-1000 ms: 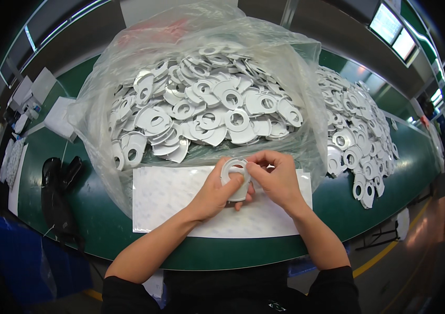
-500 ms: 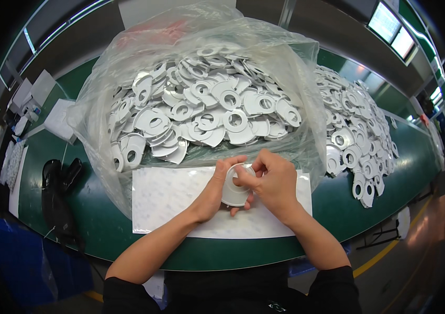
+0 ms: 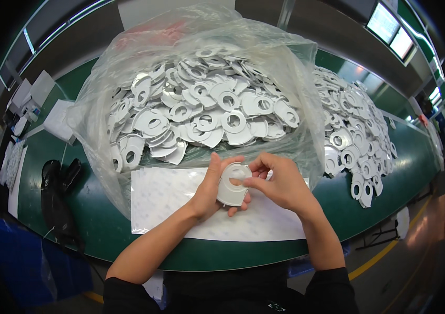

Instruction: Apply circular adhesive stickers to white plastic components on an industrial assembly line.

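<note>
Shifted rightward, half-curled right hand (image 3: pixel 284 182) touches white part (image 3: pixel 231 197) gripped in left hand (image 3: pixel 208 191), above sheets (image 3: pixel 162 199) near the bag (image 3: pixel 94 112).

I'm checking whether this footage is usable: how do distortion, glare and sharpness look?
Head view: fisheye bending curves the near edge of the green table, and the corners go black; same view, the window at upper right looks washed out; same view, the white part in the left hand looks fairly sharp, with no obvious motion blur.
</note>
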Tool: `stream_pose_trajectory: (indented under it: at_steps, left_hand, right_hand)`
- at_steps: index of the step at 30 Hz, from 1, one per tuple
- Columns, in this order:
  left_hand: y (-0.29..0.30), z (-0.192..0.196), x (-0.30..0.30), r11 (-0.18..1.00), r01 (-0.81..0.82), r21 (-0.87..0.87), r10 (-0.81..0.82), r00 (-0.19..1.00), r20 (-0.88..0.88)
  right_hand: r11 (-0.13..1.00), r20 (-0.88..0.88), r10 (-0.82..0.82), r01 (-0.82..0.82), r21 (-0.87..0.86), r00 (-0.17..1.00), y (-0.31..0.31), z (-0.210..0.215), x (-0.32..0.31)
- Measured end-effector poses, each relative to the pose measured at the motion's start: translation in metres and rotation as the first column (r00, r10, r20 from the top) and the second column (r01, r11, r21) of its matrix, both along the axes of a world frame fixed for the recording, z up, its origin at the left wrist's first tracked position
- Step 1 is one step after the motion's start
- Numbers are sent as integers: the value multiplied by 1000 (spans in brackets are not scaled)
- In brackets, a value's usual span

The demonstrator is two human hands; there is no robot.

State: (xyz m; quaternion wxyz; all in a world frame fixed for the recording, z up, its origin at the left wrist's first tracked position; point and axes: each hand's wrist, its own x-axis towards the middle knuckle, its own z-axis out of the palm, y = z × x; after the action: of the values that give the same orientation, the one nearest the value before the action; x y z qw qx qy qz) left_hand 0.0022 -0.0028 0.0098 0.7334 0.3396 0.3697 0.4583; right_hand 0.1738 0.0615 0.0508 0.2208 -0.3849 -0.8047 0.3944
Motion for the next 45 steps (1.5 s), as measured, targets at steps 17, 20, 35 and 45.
stream_pose_trajectory:
  at_steps: [17,20,35,45]
  left_hand:
    - [-1,8,11,992,-129,14,129,991,21]
    - [4,-5,5,990,-139,17,138,989,61]
    - [-7,-9,11,977,-125,173,140,987,-79]
    - [11,-30,7,954,-79,289,133,976,-172]
  right_hand:
    - [987,-238,-95,123,104,967,21,-34,-4]
    - [925,-405,-374,366,-100,834,63,-13,39]
    - [84,-199,-952,821,565,234,3,-77,248]
    - [465,190,-828,456,759,527,12,-65,232]
